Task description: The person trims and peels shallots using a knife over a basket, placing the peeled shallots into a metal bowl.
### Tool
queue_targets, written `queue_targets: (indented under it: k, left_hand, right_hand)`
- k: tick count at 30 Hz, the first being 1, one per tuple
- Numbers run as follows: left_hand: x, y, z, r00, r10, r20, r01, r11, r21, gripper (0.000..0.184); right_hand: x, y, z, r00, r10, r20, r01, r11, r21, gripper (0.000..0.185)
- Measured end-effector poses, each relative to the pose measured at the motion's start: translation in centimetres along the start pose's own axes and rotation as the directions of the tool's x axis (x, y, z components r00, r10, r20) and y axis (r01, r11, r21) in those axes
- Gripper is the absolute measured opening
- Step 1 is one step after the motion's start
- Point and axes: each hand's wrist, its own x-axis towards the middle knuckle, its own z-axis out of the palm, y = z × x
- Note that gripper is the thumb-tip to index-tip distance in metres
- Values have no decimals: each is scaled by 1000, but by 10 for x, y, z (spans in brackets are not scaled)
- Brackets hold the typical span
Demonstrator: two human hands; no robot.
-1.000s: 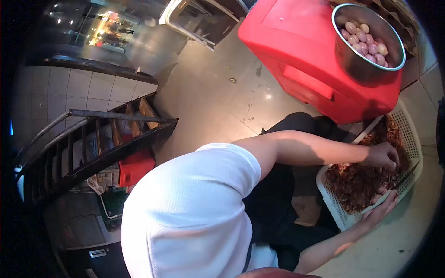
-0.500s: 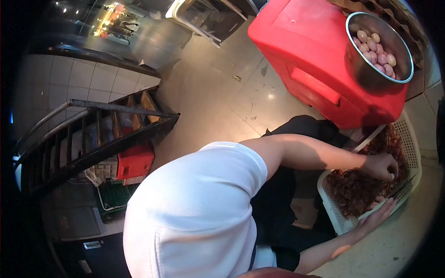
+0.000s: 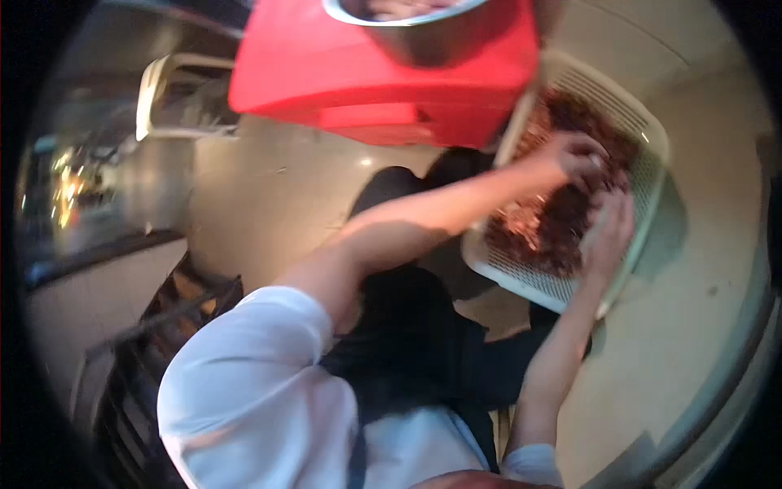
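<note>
A pale plastic basket [image 3: 650,167] holds a heap of reddish-brown, papery skins [image 3: 521,224] that look like shallot or onion peel. Over the heap, my left hand [image 3: 570,159] has its fingers curled in a pinch, with a small pale spot at the fingertips that is too blurred to name. Close below it, my right hand [image 3: 607,228] is over the basket's near right side, its fingers bent toward the left hand. Whatever the right fingers hold is blurred. A steel bowl [image 3: 423,41] with pinkish, shallot-like bulbs [image 3: 399,8] is cut off by the top edge.
The bowl rests on a red plastic box [image 3: 326,65] beyond my knees. A pale-framed chair or stand [image 3: 151,98] is at the upper left. Dark metal stairs with a railing [image 3: 138,359] are at lower left. Tiled floor [image 3: 269,204] lies between.
My view has swung, so the basket and red box appear further left and higher. My right hand has come up from the basket's rim to beside the left hand, its fingers now bent.
</note>
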Motion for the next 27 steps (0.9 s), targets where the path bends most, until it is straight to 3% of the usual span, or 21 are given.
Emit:
queue_targets:
  k: [2, 3, 4, 5, 7, 10, 13, 27]
  left_hand:
    - [9, -18, -5, 998, 51, -42, -45, 991, 130, 33]
    - [11, -19, -5, 998, 41, -56, -34, 992, 124, 30]
    - [24, -29, -10, 990, 134, -48, -114, 949, 293, 29]
    - [14, -12, -5, 994, 101, -50, -87, 970, 226, 28]
    - [10, -15, 14, 996, 57, -66, -46, 986, 161, 29]
    - [8, -9, 9, 996, 53, -77, -43, 991, 127, 28]
    - [5, -7, 9, 981, 187, -56, -173, 964, 202, 28]
    - [9, -14, 6, 982, 171, -84, -153, 970, 188, 26]
  right_hand:
    - [8, 13, -3, 996, -86, -32, 88, 994, 65, 33]
    - [20, 41, -14, 996, -80, -27, 84, 971, 222, 37]
    - [25, 38, -15, 997, -4, -74, 13, 993, 115, 40]
    - [28, 40, -14, 992, 27, -127, 1, 976, 219, 42]
    - [13, 15, -15, 971, 118, -208, -64, 966, 249, 46]
    - [18, 20, -21, 995, 69, -67, -55, 981, 185, 46]
    - [10, 4, -7, 987, 79, -143, -45, 972, 232, 40]
    - [14, 14, -9, 1000, 25, -15, -20, 971, 237, 26]
